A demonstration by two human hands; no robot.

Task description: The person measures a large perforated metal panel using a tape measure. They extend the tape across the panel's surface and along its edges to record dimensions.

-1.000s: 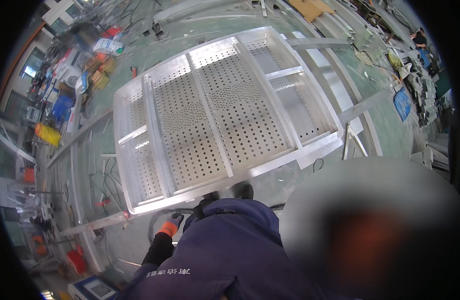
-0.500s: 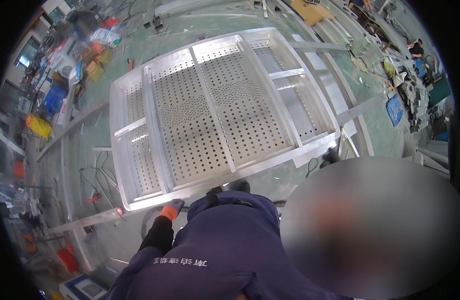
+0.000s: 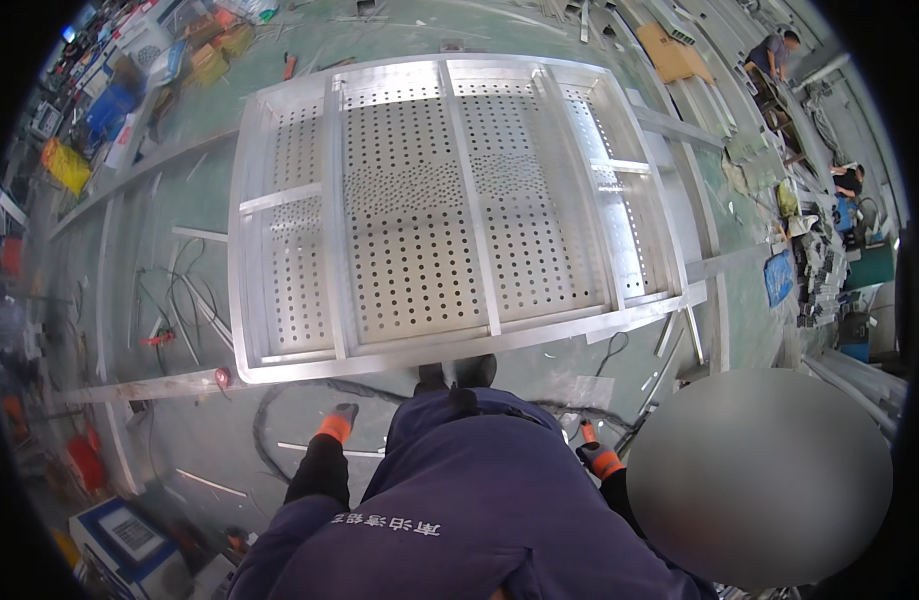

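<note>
Workshop floor (image 3: 210, 130), painted green, lay strewn with aluminium offcuts (image 3: 685, 330) and black cables (image 3: 280, 420). Coloured crates (image 3: 110, 105) lined its far left edge; benches (image 3: 830, 270) stood along the right. Lighting was bright and even.

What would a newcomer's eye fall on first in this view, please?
First, the big perforated metal panel lying flat on the green floor, filling the middle of the view. Below it, the person's gloved left hand and right hand hang empty beside dark cables.
</note>
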